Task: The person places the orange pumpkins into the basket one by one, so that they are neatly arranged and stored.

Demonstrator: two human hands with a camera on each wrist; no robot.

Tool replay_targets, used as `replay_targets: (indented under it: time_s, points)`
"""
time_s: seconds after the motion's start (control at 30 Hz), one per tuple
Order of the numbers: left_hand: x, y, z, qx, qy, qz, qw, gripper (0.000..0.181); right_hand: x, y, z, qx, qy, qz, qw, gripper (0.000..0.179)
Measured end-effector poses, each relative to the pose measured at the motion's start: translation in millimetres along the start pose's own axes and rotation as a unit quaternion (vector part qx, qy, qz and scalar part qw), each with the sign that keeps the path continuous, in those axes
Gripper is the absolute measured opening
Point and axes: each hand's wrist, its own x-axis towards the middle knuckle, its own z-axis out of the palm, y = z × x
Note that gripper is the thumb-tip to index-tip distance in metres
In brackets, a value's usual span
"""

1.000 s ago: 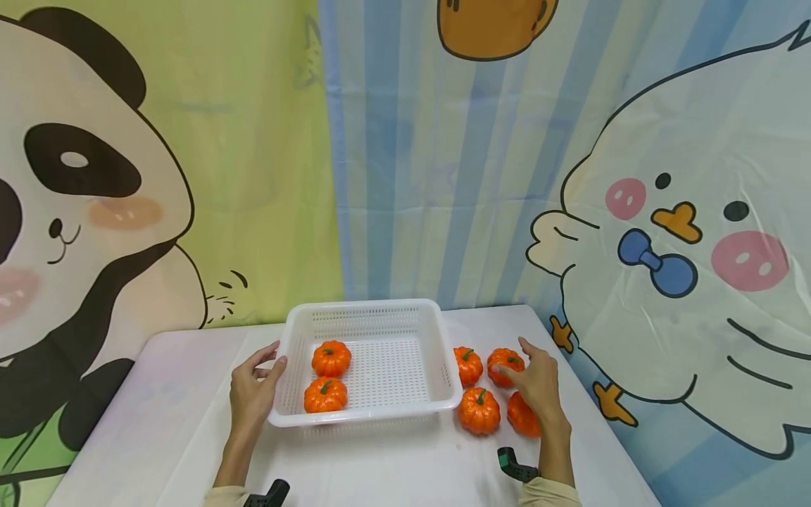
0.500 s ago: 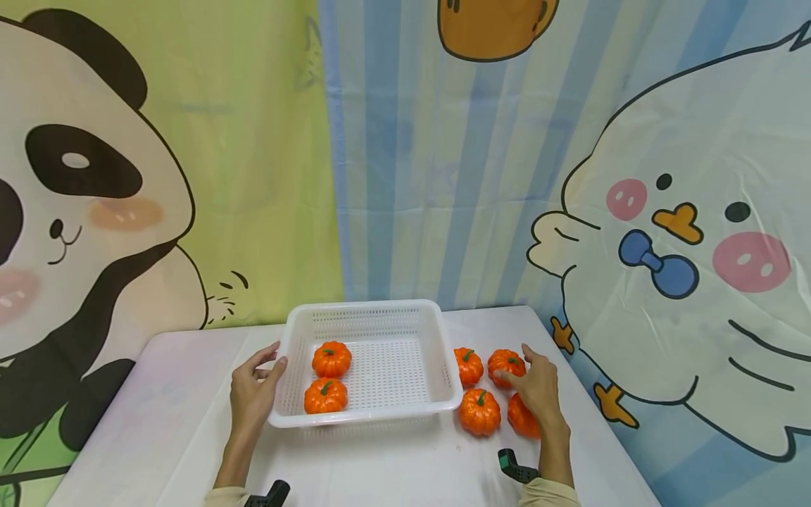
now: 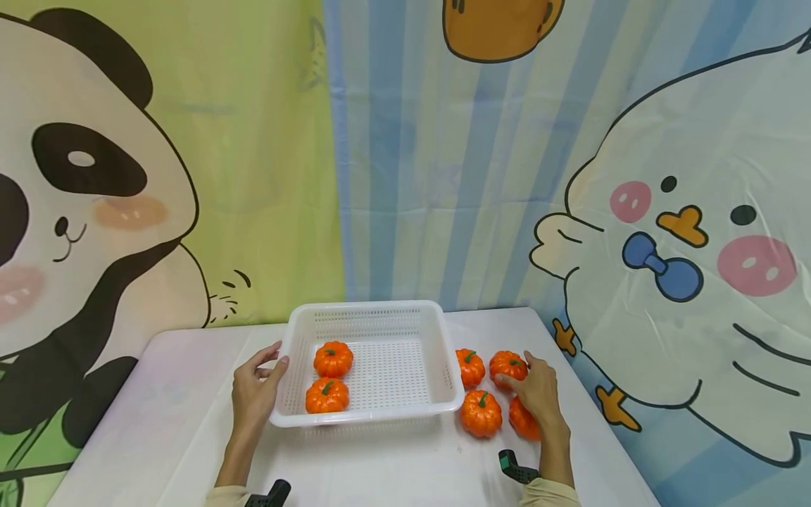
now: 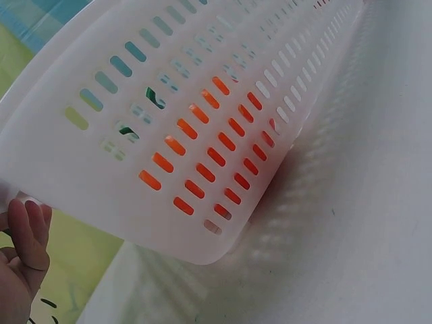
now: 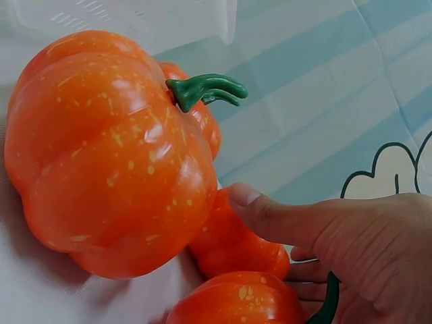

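Observation:
A white perforated plastic basket (image 3: 367, 415) stands on the table with two orange toy pumpkins inside, one pumpkin (image 3: 333, 360) behind the other (image 3: 327, 396). At its left rim, my left hand (image 3: 253, 387) holds the edge with thumb and fingers; in the left wrist view the curled fingers (image 4: 30, 233) sit at the basket corner. On the right, my right hand (image 3: 538, 387) grips the far right pumpkin (image 3: 507, 366). The right wrist view puts the thumb against one side of that pumpkin (image 5: 233, 243) and the fingers, partly hidden, at the other side.
Beside the basket's right wall are more pumpkins: one at the back (image 3: 470, 368), one in front (image 3: 481, 414), and one (image 3: 522, 420) partly covered by my right hand. The white table (image 3: 380, 472) meets a printed cloth backdrop (image 3: 405, 176) behind it.
My right hand's fingers have lowered and closed in around the far right pumpkin. The left hand and basket stay in place; the head view has shifted slightly.

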Motion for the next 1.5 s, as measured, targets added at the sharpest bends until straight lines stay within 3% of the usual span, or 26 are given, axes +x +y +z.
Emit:
replay_targets:
  time_s: [0.7, 1.5]
  points:
    - [0.1, 2.9, -1.0, -0.008, -0.006, -0.003, 0.9999, 0.043, 1.0, -5.6, -0.5, 0.009, -0.037, 0.020, 0.9991, 0.082]
    - [-1.0, 1.8, -0.7, -0.006, -0.010, -0.008, 0.9999, 0.043, -1.5, -11.3, -7.8, 0.007, -0.034, 0.013, 0.9993, 0.080]
